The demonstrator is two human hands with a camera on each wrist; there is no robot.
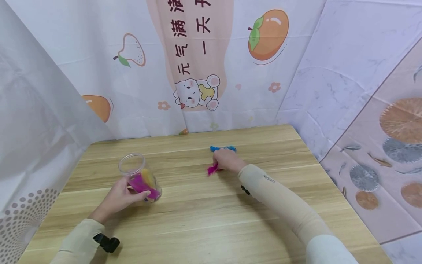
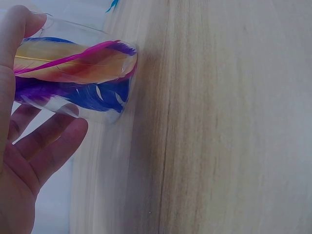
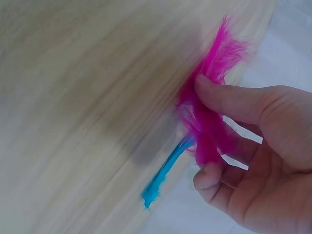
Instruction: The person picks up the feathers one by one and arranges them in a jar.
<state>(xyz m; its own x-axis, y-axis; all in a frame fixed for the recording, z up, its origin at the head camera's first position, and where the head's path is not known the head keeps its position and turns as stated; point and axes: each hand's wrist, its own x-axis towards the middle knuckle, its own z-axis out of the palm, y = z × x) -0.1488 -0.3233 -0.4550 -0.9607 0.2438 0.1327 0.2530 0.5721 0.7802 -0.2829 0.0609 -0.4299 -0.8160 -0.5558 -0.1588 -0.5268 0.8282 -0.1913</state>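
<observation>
On the left of the table stands a clear jar (image 1: 132,167), open at the top, with magenta, yellow-orange, purple and blue feathers (image 2: 78,66) inside. My left hand (image 1: 120,196) grips it, thumb on one side and fingers on the other. Right of the table's middle, my right hand (image 1: 227,160) pinches a magenta feather (image 3: 207,105) between thumb and fingers, just over the wood. A blue feather (image 3: 163,178) lies on the table behind that hand; in the head view it shows past the knuckles. Part of the magenta feather is hidden by the fingers.
The wooden table (image 1: 197,220) reaches back to a white printed curtain (image 1: 132,88). Another patterned cloth (image 1: 372,165) hangs along the right edge, and a grey-white one (image 1: 36,121) on the left. A small black device (image 1: 106,242) sits on the left wrist.
</observation>
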